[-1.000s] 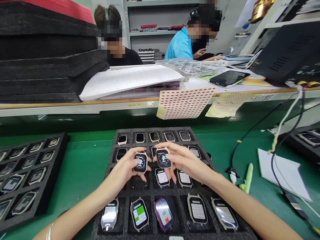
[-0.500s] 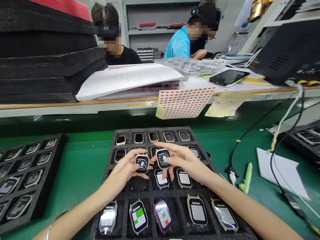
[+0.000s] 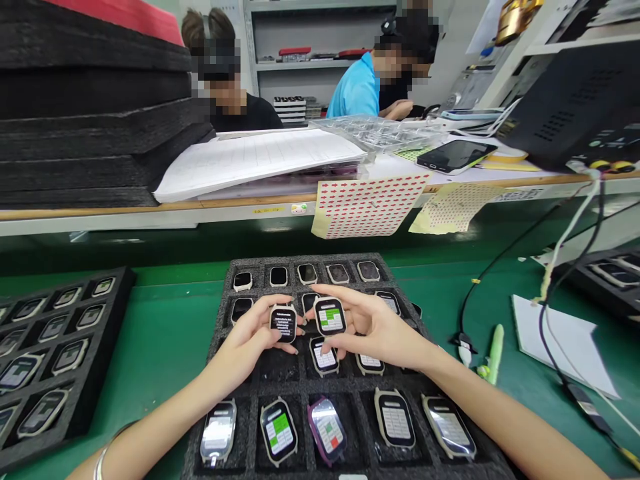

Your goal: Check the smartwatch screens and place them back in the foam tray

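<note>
My left hand (image 3: 253, 328) grips a strapless smartwatch (image 3: 283, 325) by its sides; its dark screen shows lines of white text. In my right hand (image 3: 373, 327) is a second smartwatch (image 3: 330, 316), whose screen shows a white table with green cells. Both are held side by side, a little apart, above a black foam tray (image 3: 280, 390) of watch cases. Below them in the tray, several watches have lit screens, among them a purple-framed watch (image 3: 327, 430) and one with green cells (image 3: 279, 430). The watches in the back row, such as this dark one (image 3: 279, 276), have black screens.
Another foam tray of watches (image 3: 75, 393) lies at left, and part of a third (image 3: 617, 273) at right. Cables (image 3: 555, 320), a green pen-like object (image 3: 496, 353) and white paper (image 3: 560, 340) lie to the right. Stacked foam (image 3: 95, 133) stands on the shelf; people sit beyond.
The left watch has switched from a watch face to a text list. The right one has gone from a watch face to a green-and-white table. My right thumb has moved down off its screen.
</note>
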Action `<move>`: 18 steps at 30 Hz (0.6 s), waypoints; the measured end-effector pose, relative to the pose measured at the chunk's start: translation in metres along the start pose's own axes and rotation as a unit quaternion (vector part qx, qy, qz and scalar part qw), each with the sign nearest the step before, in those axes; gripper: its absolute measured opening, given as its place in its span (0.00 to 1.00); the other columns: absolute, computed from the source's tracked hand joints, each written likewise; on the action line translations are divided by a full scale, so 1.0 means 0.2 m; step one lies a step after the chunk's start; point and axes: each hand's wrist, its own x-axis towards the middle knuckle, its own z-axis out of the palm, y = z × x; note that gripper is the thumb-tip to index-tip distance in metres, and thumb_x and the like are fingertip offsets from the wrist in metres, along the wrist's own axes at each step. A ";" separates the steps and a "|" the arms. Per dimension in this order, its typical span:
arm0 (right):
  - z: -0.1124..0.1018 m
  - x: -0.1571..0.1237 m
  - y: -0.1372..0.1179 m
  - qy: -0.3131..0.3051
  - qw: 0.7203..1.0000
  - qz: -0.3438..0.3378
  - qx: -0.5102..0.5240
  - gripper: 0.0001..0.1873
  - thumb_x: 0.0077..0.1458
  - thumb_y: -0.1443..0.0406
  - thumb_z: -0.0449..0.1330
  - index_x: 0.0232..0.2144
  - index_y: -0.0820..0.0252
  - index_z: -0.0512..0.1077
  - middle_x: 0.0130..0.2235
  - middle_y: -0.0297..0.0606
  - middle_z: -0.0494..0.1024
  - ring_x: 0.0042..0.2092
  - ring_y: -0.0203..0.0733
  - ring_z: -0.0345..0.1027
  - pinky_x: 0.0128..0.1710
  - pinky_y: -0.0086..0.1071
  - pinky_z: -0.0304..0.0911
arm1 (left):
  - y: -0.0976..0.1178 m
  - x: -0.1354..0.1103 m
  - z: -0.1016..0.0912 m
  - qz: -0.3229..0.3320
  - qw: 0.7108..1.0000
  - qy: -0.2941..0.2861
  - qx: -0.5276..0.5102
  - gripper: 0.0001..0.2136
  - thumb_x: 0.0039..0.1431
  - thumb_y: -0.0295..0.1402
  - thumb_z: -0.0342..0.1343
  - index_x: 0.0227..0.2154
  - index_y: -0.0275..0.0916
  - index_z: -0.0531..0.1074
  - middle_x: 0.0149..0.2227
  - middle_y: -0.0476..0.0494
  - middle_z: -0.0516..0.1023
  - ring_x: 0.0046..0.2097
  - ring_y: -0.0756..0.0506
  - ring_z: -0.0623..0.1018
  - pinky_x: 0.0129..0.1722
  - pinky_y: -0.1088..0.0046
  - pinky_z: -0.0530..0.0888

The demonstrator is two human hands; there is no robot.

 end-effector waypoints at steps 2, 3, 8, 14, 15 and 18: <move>-0.03 -0.02 -0.01 0.009 0.995 0.003 -0.097 0.33 0.54 0.64 0.63 0.59 0.58 0.56 0.44 0.41 0.75 0.34 0.39 0.73 0.31 0.32 0.71 | 0.00 0.00 -0.01 0.005 1.000 -0.006 -0.001 0.18 0.54 0.26 0.53 0.48 0.40 0.68 0.42 0.40 0.77 0.48 0.39 0.75 0.41 0.62 0.76; -0.06 -0.02 -0.01 0.022 0.984 -0.005 -0.174 0.31 0.54 0.63 0.63 0.58 0.58 0.60 0.42 0.40 0.75 0.34 0.40 0.72 0.32 0.34 0.70 | 0.00 0.00 -0.01 0.009 1.000 -0.012 0.001 0.17 0.54 0.26 0.53 0.48 0.40 0.68 0.43 0.39 0.77 0.47 0.39 0.75 0.40 0.62 0.76; -0.24 -0.05 0.04 0.070 0.878 -0.079 -0.468 0.23 0.50 0.59 0.65 0.48 0.60 0.71 0.43 0.44 0.69 0.46 0.51 0.65 0.47 0.43 0.63 | 0.01 -0.01 0.00 0.019 0.998 -0.050 0.013 0.15 0.57 0.27 0.55 0.48 0.38 0.66 0.42 0.37 0.76 0.44 0.41 0.76 0.39 0.64 0.76; -0.37 -0.06 0.13 0.053 0.864 -0.043 -0.498 0.23 0.52 0.54 0.62 0.47 0.60 0.73 0.40 0.43 0.70 0.44 0.51 0.64 0.45 0.44 0.62 | -0.01 0.00 0.00 0.025 0.998 -0.052 0.013 0.14 0.58 0.32 0.57 0.46 0.38 0.67 0.41 0.37 0.77 0.42 0.42 0.77 0.35 0.67 0.77; -0.38 -0.06 0.14 0.046 0.865 -0.042 -0.498 0.24 0.52 0.53 0.62 0.48 0.60 0.72 0.41 0.43 0.70 0.45 0.52 0.64 0.46 0.44 0.61 | -0.02 0.00 0.00 0.026 0.998 -0.050 0.012 0.14 0.58 0.33 0.58 0.46 0.38 0.67 0.40 0.37 0.77 0.41 0.42 0.77 0.34 0.68 0.77; -0.36 -0.05 0.10 0.032 0.864 -0.055 -0.499 0.27 0.53 0.53 0.62 0.52 0.59 0.70 0.48 0.45 0.69 0.50 0.53 0.62 0.50 0.46 0.58 | -0.02 0.01 0.00 0.026 0.998 -0.046 0.014 0.14 0.57 0.34 0.58 0.45 0.38 0.68 0.39 0.38 0.78 0.40 0.42 0.77 0.32 0.68 0.77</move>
